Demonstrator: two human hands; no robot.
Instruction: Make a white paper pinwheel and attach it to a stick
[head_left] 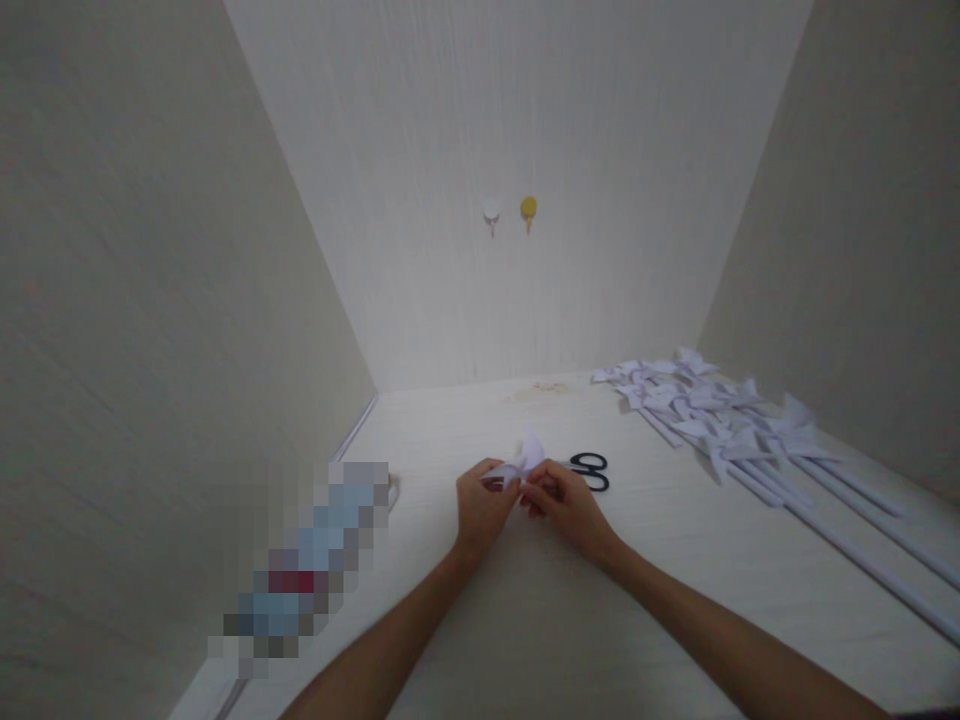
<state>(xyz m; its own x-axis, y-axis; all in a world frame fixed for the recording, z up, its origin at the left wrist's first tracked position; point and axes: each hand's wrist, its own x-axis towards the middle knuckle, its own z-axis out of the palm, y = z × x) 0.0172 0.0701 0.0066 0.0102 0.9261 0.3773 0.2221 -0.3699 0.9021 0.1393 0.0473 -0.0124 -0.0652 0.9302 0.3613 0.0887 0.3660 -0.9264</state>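
Between my two hands is a small white paper pinwheel point(532, 453), its folded blades rising above my fingers. My left hand point(484, 505) is closed around its left side. The fingers of my right hand point(559, 498) pinch together at its lower right, and they hide the pinwheel's centre. Just behind my right hand, a pair of scissors point(598, 481) lies flat on the table with its black handle loops to the right. My hands cover part of its blades.
Several white paper pinwheels point(694, 405) lie piled at the right on the white table point(465, 425), some with long paper sticks point(847, 545) reaching toward me. A blurred-out object point(315, 550) lies at the left. Walls enclose three sides; a yellow hook point(529, 207) and white hook point(491, 211) hang on the back wall.
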